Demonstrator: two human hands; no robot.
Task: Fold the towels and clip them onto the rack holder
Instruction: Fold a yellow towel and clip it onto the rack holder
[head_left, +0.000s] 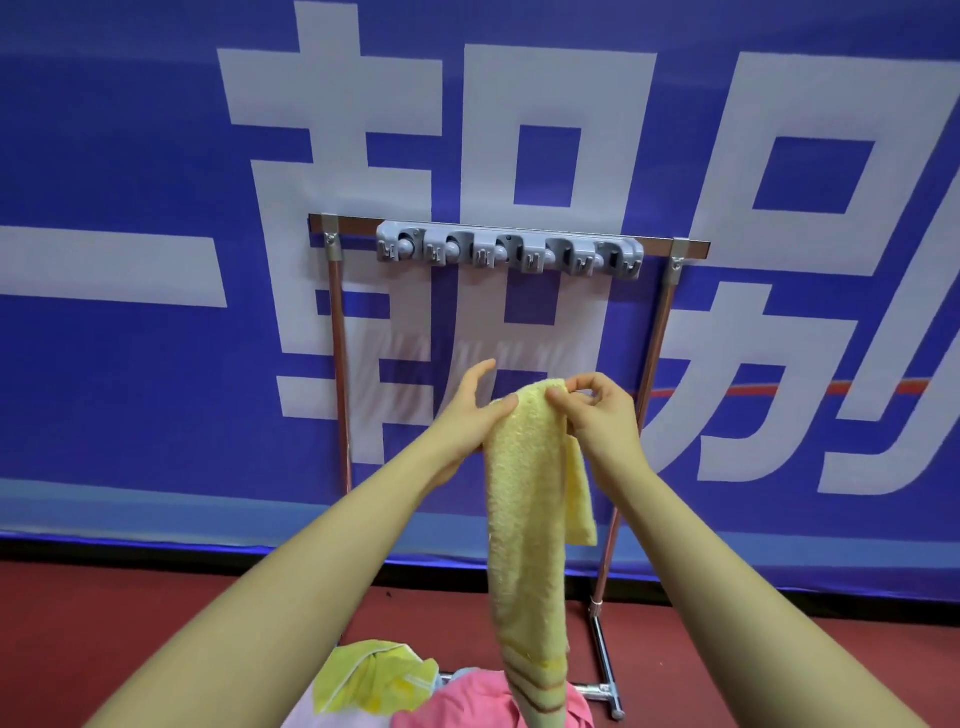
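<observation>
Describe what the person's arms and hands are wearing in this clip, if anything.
Nothing is worn. Both forearms are bare as far as the frame shows, with no sleeves in view. The left hand and right hand have no gloves, and no rings, watch or bracelets are visible. Fingernails look short and unpainted.

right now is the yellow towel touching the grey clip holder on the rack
Apart. The head view shows blue banner between the yellow towel, held up by both hands, and the grey clip holder above.
</observation>
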